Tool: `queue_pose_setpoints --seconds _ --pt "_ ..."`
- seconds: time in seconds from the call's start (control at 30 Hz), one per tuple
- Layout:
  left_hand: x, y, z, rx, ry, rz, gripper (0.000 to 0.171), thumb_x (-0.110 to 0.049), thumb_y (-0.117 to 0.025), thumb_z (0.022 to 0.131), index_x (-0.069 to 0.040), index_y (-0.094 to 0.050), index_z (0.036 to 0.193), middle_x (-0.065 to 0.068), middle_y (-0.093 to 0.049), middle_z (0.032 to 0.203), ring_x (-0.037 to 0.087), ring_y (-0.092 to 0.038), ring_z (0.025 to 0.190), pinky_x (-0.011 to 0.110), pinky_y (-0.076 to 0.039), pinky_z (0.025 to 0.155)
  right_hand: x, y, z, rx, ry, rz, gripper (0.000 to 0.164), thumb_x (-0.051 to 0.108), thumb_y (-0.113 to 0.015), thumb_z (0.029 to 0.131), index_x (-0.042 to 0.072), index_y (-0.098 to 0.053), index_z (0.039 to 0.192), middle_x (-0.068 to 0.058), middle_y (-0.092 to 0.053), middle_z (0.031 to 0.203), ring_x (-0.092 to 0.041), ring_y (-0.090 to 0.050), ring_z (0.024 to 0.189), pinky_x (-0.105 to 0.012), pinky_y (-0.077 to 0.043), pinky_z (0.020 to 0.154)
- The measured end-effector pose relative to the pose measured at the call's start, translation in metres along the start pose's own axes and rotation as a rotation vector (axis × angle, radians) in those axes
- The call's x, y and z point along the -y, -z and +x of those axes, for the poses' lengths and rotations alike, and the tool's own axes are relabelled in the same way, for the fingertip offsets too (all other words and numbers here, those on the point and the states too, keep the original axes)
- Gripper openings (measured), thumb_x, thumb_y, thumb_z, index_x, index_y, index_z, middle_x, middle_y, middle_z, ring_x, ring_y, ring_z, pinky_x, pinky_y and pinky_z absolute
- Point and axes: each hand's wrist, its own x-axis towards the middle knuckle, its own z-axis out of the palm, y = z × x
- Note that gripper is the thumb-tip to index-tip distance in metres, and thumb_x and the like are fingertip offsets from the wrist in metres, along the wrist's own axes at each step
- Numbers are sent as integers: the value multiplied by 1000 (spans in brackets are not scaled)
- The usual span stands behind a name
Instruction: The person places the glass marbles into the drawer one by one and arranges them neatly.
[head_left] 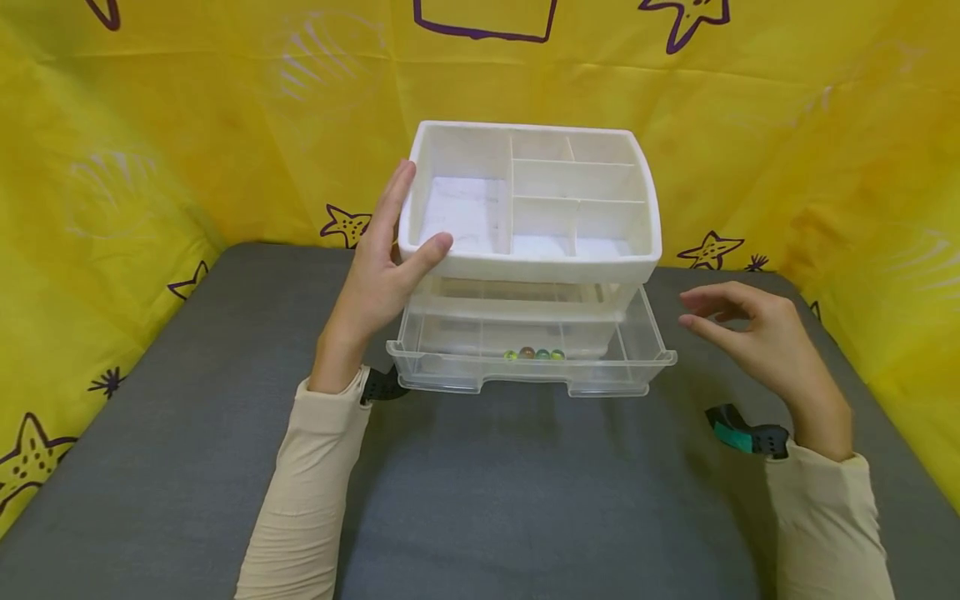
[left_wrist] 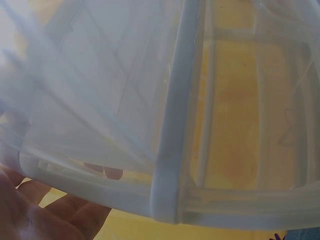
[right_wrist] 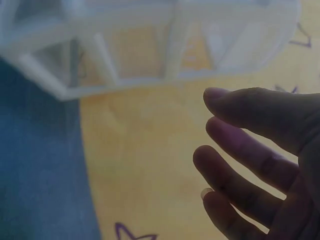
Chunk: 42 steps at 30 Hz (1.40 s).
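Observation:
A white plastic drawer organizer (head_left: 530,268) stands on the table, its top split into compartments. At the bottom, a clear drawer (head_left: 450,375) is pulled out toward me, with several marbles (head_left: 527,353) in a row inside. My left hand (head_left: 386,250) grips the organizer's upper left side, thumb over the front rim and fingers along the side wall. In the left wrist view its fingers (left_wrist: 65,215) lie against the side, partly hidden by the plastic. My right hand (head_left: 765,333) hovers right of the organizer, apart from it, fingers loosely bent and holding nothing.
A dark grey cloth covers the table (head_left: 525,517). Yellow fabric (head_left: 225,108) with starfish drawings hangs close behind the organizer and along both sides. Dark bands (head_left: 750,433) sit on both wrists, below long beige sleeves (head_left: 315,492).

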Motion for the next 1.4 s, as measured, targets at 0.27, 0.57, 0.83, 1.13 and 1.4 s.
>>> queue_pose_setpoints --seconds 0.27,0.57,0.83,1.13,1.4 --pt "0 0 0 -4 -8 0 80 -11 -64 94 -25 -19 160 -10 -9 167 13 -31 145 41 -45 108 -27 -5 2 52 -41 -37 26 15 -74 89 8 -71 114 34 -60 91 14 -55 80 -4 -43 72" --pt "1 1 -1 -2 -8 -8 80 -10 -64 94 -24 -19 160 -9 -9 167 11 -27 147 43 -42 111 -47 -10 3 79 -80 -96 27 16 -72 92 3 -70 115 -18 -72 104 19 -51 76 -2 -42 69" --pt "2 1 -1 -6 -11 -2 80 -11 -64 95 -24 -19 160 -9 -10 167 16 -32 143 41 -46 107 -67 -16 3 134 -126 -148 31 20 -70 93 1 -69 117 -25 -70 109 7 -57 80 -4 -40 67" --pt "2 1 -1 2 -19 -15 80 -10 -63 95 -23 -19 160 -10 -10 167 11 -27 147 43 -43 110 -80 -18 0 195 -177 -186 34 21 -69 94 -1 -67 120 -28 -67 113 -44 -65 97 -17 -45 68" --pt "2 0 0 1 -28 -14 80 -10 -63 94 -23 -19 160 -9 -11 167 14 -29 146 44 -42 111 -93 -18 -3 189 -166 -212 32 14 -73 90 -1 -69 117 -26 -66 111 -21 -67 84 -13 -43 66"
